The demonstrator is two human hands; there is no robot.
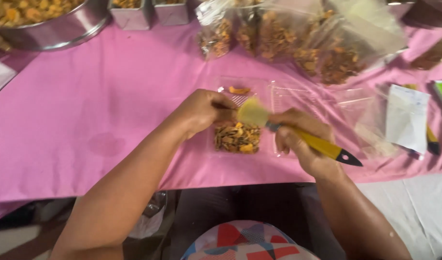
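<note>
View from above of my two hands at a table covered by one pink cloth [86, 96]. My right hand [303, 144] is clenched around the one brush [298, 135], yellow handle with a black tip pointing lower right, its blurred pale bristles raised over the clear tray [240, 120]. My left hand [204, 110] is curled with fingers drawn together at the tray's left rim, touching it; whether it pinches anything I cannot tell. The tray lies open, one half holding a heap of brown and orange snack mix [238, 138], the far half showing a single orange piece [239, 90]; the clear lid [298, 96] extends to the right. Behind it stand about four clear filled bags [298, 43], crowded together. At upper left sit one large steel bowl [52, 29] and two small steel boxes [151, 12]. One white slip of paper [406, 115] lies at right. Open cloth spreads to the left of the tray; the near table edge runs just beneath my wrists.
</note>
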